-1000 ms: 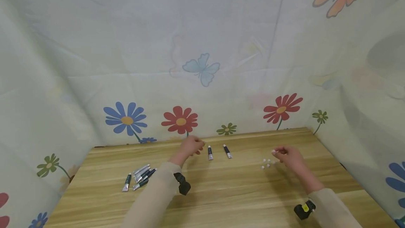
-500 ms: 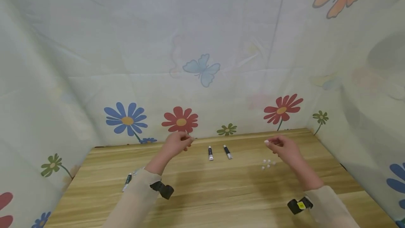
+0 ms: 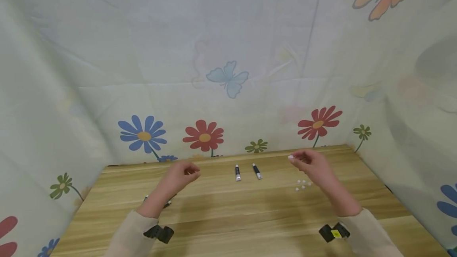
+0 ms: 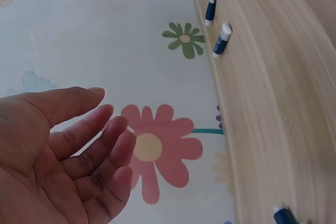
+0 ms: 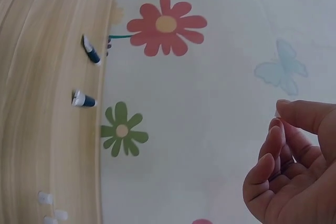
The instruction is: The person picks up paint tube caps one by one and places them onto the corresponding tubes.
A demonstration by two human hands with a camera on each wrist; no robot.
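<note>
Partly hidden tubes (image 3: 168, 204) lay by left arm (image 3: 154, 200); left grip (image 3: 181, 175) hung over bench (image 3: 228, 213), thumb and fingers loosely apart; two dark tubes (image 3: 238, 173) lay near far edge; right grip (image 3: 310, 165) pinched small white piece (image 3: 290, 157) near loose white pieces (image 3: 303, 187).

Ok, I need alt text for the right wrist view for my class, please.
The right hand pinches a small white piece before a flower-printed backdrop. On the wooden table at left lie two blue-and-white tubes and, lower down, three white bits.
</note>
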